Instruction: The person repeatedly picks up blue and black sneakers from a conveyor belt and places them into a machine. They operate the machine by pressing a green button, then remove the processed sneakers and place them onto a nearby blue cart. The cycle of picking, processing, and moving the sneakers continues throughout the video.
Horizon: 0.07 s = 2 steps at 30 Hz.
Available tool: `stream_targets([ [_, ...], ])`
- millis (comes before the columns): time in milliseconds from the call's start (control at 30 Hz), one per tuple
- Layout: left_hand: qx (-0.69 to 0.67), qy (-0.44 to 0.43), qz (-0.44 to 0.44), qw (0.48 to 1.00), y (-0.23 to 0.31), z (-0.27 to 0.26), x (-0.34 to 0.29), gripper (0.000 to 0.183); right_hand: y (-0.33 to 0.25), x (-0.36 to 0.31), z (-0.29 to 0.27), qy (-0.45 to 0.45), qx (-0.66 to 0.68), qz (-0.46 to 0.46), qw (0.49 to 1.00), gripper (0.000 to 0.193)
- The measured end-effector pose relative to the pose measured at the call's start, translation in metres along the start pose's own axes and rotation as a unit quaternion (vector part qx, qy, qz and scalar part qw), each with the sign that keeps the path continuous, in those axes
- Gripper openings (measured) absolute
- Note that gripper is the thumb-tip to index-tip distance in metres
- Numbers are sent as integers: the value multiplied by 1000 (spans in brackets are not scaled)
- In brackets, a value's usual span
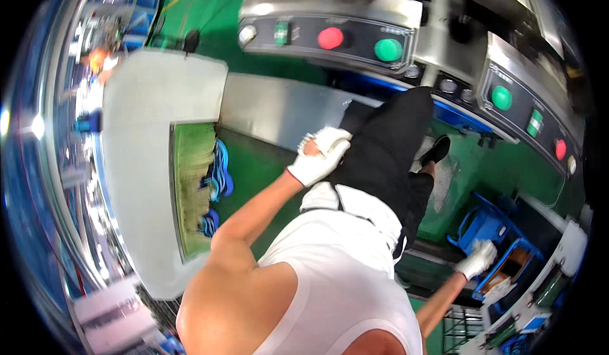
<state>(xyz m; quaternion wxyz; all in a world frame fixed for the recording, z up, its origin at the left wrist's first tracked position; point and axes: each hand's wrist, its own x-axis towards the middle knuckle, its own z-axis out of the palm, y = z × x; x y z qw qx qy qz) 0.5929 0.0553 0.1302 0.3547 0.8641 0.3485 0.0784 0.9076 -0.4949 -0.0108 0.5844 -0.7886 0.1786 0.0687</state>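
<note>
My left hand (320,157) wears a white knitted glove and lies beside my thigh, by the black trouser leg (387,133). Its fingers curl inward, with a patch of bare skin showing near the thumb; whatever they may hold is hidden. My right hand (479,260), also in a white glove, reaches out to the lower right. It hovers over or touches a blue plastic stool or crate (476,228), next to a blue-rimmed box (515,263) with brown contents. The right fingers are small and blurred, so their grip does not show.
Ahead stand two machine control panels, one with a red button (330,38) and a green button (388,50), the other (501,98) angled right. A metal chute (279,107) leads to a pale machine housing (155,88) at left. Blue straps (219,171) hang inside its opening.
</note>
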Motion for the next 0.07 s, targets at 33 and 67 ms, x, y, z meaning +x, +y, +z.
stream_targets([
  [33,33,4,-59,998,-30,-15,-14,22,12,-11,47,-57,10,16,998,59],
  [67,36,10,-130,991,-63,-31,-32,25,15,-16,86,-92,47,65,993,58],
])
